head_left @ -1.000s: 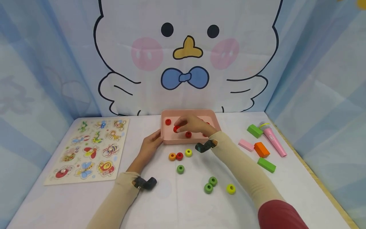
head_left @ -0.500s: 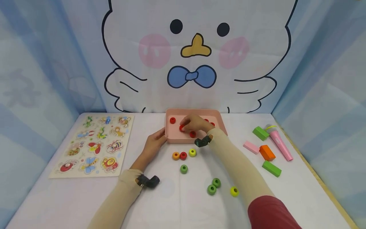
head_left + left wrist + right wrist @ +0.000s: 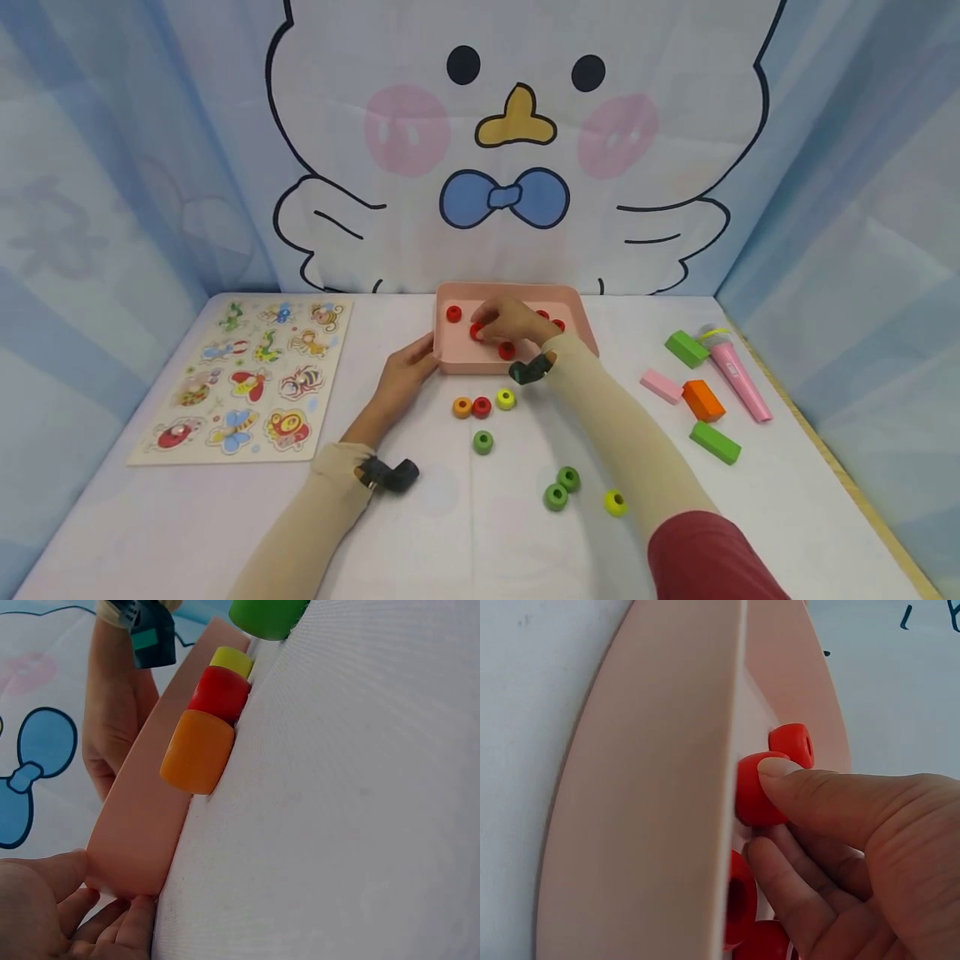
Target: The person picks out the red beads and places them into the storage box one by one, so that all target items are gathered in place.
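Note:
At the back of the table stands a shallow pink tray (image 3: 465, 367) with several red beads inside. My right hand (image 3: 508, 320) reaches over its near wall. In the right wrist view, thumb and fingers pinch a red bead (image 3: 757, 791). Another red bead (image 3: 791, 745) lies just beyond it, and more sit below, partly hidden by the tray wall. My left hand (image 3: 405, 372) holds the tray's left end. In the left wrist view its thumb (image 3: 67, 871) is at the rim corner, with bent fingers near the base.
Before the tray lie an orange bead (image 3: 462, 407), a red bead (image 3: 482, 407), a yellow bead (image 3: 506, 399) and a green bead (image 3: 483, 442). Nearer are two green beads (image 3: 556, 497) and a yellow bead (image 3: 615, 502). An insect puzzle board (image 3: 247, 383), several blocks (image 3: 702, 402) and a pink microphone (image 3: 738, 375) flank these.
The head view has shifted slightly, moving the scene rightward in the picture. My right hand stays in the tray with the red bead, and my left hand stays at the tray's left end.

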The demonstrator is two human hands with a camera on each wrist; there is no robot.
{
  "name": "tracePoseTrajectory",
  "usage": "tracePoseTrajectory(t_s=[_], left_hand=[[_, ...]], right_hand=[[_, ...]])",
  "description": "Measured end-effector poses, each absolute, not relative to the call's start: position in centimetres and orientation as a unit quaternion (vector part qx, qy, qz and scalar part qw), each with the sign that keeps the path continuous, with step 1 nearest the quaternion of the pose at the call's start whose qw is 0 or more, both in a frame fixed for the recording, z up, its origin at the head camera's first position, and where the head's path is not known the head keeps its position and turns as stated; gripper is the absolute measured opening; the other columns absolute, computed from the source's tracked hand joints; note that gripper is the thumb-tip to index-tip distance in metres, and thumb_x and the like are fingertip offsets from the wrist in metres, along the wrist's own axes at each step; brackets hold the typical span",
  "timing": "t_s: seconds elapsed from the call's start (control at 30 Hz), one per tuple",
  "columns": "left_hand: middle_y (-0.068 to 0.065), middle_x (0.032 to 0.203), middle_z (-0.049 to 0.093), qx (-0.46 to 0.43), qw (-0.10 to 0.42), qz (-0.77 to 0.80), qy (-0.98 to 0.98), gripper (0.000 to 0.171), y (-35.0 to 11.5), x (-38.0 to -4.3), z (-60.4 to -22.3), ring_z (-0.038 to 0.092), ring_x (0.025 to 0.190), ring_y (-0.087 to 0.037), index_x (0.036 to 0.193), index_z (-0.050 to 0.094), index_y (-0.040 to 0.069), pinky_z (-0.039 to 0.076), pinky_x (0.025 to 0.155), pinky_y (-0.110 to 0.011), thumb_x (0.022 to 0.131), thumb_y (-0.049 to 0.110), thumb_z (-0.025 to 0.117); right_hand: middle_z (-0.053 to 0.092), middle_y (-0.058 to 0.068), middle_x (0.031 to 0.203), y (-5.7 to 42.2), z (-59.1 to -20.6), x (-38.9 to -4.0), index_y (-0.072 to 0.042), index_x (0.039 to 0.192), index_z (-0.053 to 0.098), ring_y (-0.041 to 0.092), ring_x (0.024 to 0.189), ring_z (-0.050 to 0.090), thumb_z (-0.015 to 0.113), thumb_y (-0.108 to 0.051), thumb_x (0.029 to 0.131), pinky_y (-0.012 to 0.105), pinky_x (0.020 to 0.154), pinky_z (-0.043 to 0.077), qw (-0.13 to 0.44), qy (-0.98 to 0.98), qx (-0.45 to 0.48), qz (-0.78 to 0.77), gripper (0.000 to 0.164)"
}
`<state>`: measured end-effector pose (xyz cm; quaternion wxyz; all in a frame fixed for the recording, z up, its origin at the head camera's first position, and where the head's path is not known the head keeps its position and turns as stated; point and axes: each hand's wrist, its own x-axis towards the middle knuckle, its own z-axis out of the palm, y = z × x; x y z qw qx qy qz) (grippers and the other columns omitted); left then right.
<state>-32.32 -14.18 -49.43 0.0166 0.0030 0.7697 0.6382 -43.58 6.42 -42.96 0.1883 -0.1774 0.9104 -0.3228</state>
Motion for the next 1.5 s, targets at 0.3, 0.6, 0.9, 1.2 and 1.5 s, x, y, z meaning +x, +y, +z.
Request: tracePoseTrajectory(t_s=[0.3, 0.6, 0.9, 1.2, 1.5], left_hand=[[-0.002, 0.15, 0.045, 0.005, 0.014, 0.641, 0.768, 0.052, -14.0, -32.1, -49.2, 0.038, 0.138, -0.017, 0.15, 0.044, 0.017, 0.042, 0.106, -0.034, 0.101, 0.029, 0.056], [-0.002, 0.149, 0.046, 0.01, 0.015, 0.648, 0.761, 0.052, -14.0, -32.1, -49.2, 0.039, 0.137, -0.016, 0.149, 0.045, 0.017, 0.042, 0.106, -0.033, 0.1, 0.029, 0.057], [0.0, 0.15, 0.044, 0.009, 0.021, 0.654, 0.756, 0.052, -14.1, -32.2, -49.1, 0.039, 0.137, -0.015, 0.15, 0.044, 0.018, 0.041, 0.106, -0.033, 0.1, 0.029, 0.058], [0.0, 0.15, 0.045, 0.011, 0.013, 0.648, 0.762, 0.052, -14.1, -32.0, -49.3, 0.038, 0.138, -0.016, 0.149, 0.045, 0.02, 0.04, 0.108, -0.034, 0.1, 0.03, 0.058], [-0.002, 0.15, 0.045, 0.009, 0.011, 0.649, 0.76, 0.052, -14.0, -32.0, -49.1, 0.038, 0.138, -0.017, 0.149, 0.044, 0.016, 0.04, 0.108, -0.034, 0.1, 0.026, 0.058]], right_hand=[[0.063, 0.002, 0.119, 7.1, -42.4, -43.1, -0.014, 0.124, 0.066, 0.022, 0.107, 0.056, 0.073, -0.018, 0.09, 0.033, 0.094, 0.051, 0.182, 0.91, -0.183, -0.324, 0.035], [0.063, 0.0, 0.12, 8.4, -41.9, -41.9, -0.014, 0.128, 0.064, 0.018, 0.107, 0.058, 0.068, -0.017, 0.094, 0.032, 0.096, 0.05, 0.173, 0.907, -0.206, -0.324, 0.035], [0.065, 0.005, 0.122, 9.8, -41.2, -40.0, -0.011, 0.128, 0.066, 0.02, 0.113, 0.057, 0.069, -0.015, 0.094, 0.032, 0.098, 0.049, 0.144, 0.905, -0.241, -0.319, 0.035], [0.066, 0.003, 0.115, 10.3, -40.3, -36.6, -0.011, 0.124, 0.068, 0.02, 0.107, 0.059, 0.071, -0.018, 0.092, 0.03, 0.091, 0.053, 0.139, 0.894, -0.242, -0.35, 0.033], [0.066, 0.007, 0.117, 9.8, -41.6, -32.9, -0.006, 0.123, 0.066, 0.02, 0.11, 0.062, 0.071, -0.011, 0.091, 0.029, 0.095, 0.051, 0.18, 0.85, -0.32, -0.376, 0.032]])
